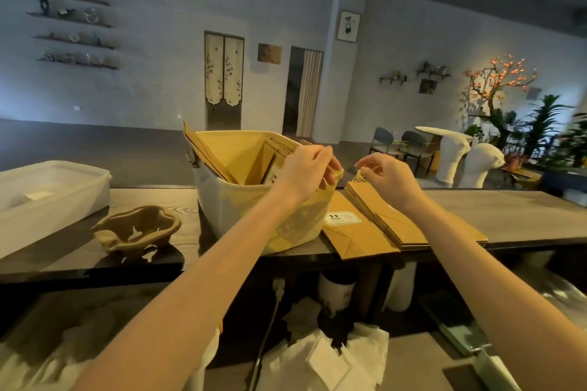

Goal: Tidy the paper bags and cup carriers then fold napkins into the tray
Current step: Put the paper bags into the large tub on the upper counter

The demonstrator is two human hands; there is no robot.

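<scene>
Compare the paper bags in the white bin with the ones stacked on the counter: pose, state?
The bags in the bin stand on edge, leaning against its wall; the stacked bags lie flat on the counter, right of the bin. The right hand pinches the stack's far edge. Both sets are brown and folded flat.

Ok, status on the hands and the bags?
Left hand gripping the bin rim. Right hand pinching the top of the flat bags beside it. More bags upright in the bin. Nothing in the way.
</scene>
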